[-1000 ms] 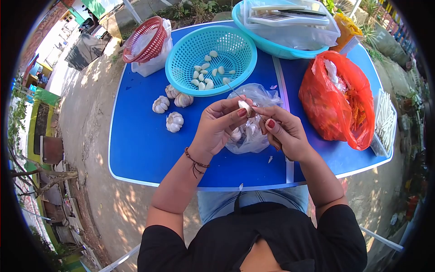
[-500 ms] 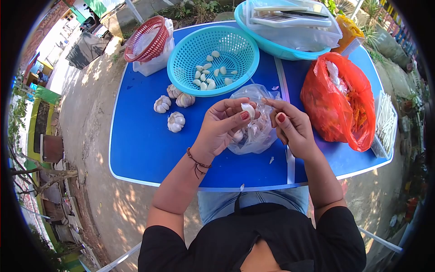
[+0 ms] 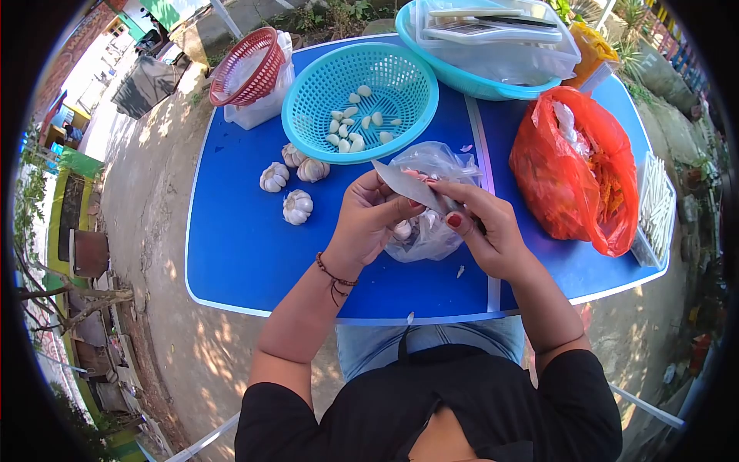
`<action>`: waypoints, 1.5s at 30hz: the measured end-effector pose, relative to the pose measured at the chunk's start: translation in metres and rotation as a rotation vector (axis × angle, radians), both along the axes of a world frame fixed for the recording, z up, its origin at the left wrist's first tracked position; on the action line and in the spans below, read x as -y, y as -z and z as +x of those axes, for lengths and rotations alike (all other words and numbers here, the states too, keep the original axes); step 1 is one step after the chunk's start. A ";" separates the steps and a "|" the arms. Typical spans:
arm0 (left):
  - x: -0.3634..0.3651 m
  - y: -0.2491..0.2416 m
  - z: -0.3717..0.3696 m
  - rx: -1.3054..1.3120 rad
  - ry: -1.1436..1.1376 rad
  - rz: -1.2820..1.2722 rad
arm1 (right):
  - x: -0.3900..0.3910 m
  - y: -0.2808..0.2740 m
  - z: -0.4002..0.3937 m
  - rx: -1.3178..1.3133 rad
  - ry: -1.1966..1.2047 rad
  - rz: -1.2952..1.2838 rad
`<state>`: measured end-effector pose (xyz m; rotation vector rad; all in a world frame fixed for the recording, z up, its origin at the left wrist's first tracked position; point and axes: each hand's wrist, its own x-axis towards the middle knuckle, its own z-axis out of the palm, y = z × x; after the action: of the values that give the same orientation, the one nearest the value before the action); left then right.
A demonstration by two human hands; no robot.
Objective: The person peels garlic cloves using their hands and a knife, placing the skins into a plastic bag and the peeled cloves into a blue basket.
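Note:
My right hand [image 3: 491,237] grips a small knife, its handle mostly hidden in the fingers. The grey knife blade [image 3: 406,186] points up and to the left, across the fingertips of my left hand [image 3: 364,219]. Those fingers are closed in a pinch on a garlic clove, which the blade now covers. Under both hands lies a clear plastic bag [image 3: 431,245] with garlic cloves and peel in it. Several whole garlic bulbs [image 3: 297,207] sit on the blue table [image 3: 246,262] to the left. Beyond them, peeled cloves [image 3: 356,144] lie in a turquoise basket [image 3: 296,104].
A red plastic bag [image 3: 539,185] with orange-red contents stands at the right, beside a tub of white sticks [image 3: 657,212]. Behind are a blue basin [image 3: 493,90] with plastic containers [image 3: 508,58] and a yellow pack [image 3: 593,54]. A red basket [image 3: 265,73] stands back left.
The knife has turned so its blade shows broadside, and it has come left over the clove. My right hand has moved closer to the left one.

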<state>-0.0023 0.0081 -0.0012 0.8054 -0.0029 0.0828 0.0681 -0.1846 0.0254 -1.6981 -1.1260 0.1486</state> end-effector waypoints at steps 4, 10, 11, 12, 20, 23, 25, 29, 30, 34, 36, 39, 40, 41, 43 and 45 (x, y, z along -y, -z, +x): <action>0.000 0.000 0.002 0.037 -0.034 0.012 | 0.000 0.000 0.000 -0.096 -0.024 0.023; -0.003 0.003 0.003 0.040 -0.047 0.018 | -0.002 -0.002 -0.004 -0.066 -0.022 0.040; -0.003 0.003 0.003 0.041 -0.046 0.027 | -0.003 -0.001 -0.003 -0.031 -0.022 0.050; -0.002 0.003 0.003 0.040 -0.046 0.036 | -0.003 0.000 -0.002 0.003 -0.023 0.059; 0.000 0.002 0.002 0.005 -0.061 0.074 | -0.002 -0.004 -0.005 0.009 0.031 -0.013; -0.001 -0.007 0.001 -0.012 -0.021 0.083 | -0.003 -0.002 -0.001 0.031 0.053 0.060; -0.003 -0.006 0.001 -0.022 0.045 0.125 | -0.002 -0.002 0.000 0.012 0.077 0.087; -0.002 -0.009 0.001 -0.034 0.113 0.158 | 0.002 -0.007 -0.002 -0.089 0.154 0.075; -0.002 -0.006 0.001 -0.025 0.129 0.172 | 0.002 -0.006 -0.001 -0.118 0.166 0.091; -0.001 -0.009 0.000 -0.011 0.176 0.168 | 0.004 0.001 0.007 -0.215 0.169 0.165; 0.002 -0.017 0.001 -0.052 0.112 0.077 | 0.003 -0.001 0.006 -0.235 0.133 0.137; 0.001 -0.013 0.003 -0.044 0.058 0.032 | 0.004 -0.004 0.002 -0.262 0.096 0.047; 0.000 -0.011 0.004 -0.030 0.047 0.032 | 0.004 -0.005 0.001 -0.270 0.079 0.022; 0.000 -0.009 0.004 -0.020 0.039 0.049 | 0.005 -0.006 0.000 -0.279 0.051 0.013; 0.001 -0.007 0.003 0.000 0.023 0.085 | 0.004 -0.007 -0.001 -0.273 -0.004 0.014; -0.001 -0.005 0.002 0.007 0.043 0.075 | 0.002 -0.007 -0.002 -0.246 -0.055 0.036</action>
<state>-0.0002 0.0089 0.0035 0.8793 -0.0305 0.0452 0.0665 -0.1870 0.0320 -1.5695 -0.9861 0.3601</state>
